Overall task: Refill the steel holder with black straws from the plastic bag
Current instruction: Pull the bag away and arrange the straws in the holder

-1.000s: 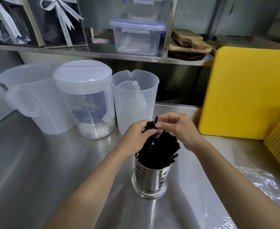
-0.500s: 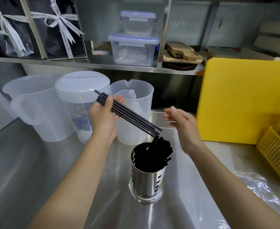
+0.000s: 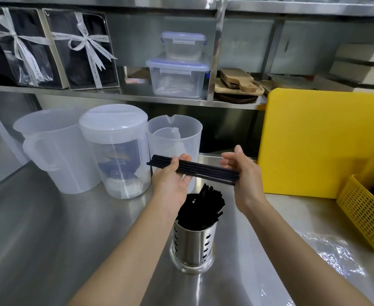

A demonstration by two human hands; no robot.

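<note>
Head view shows a wide steel bench point(image 3: 49, 239) below a steel shelf point(image 3: 119, 96). At the right, a big yellow cutting board point(image 3: 318, 140) stands upright at the back, and a yellow basket point(image 3: 367, 215) sits just beside it. Three clear plastic jugs point(image 3: 115, 151) stand in a row at the back left. A crumpled plastic bag point(image 3: 332, 255) lies flat on the bench at the right front. The steel holder point(image 3: 192, 244) stands upright in the middle front, already full of black straws point(image 3: 200, 208) that lean to the right. Above the holder, a small bundle of straws point(image 3: 206, 170) lies almost level. The left hand point(image 3: 172, 180) is palm up and its fingers point(image 3: 182, 159) curl loosely around the bundle. The right hand point(image 3: 245, 173) holds the other end of the bundle, its fingers only half closed.
</note>
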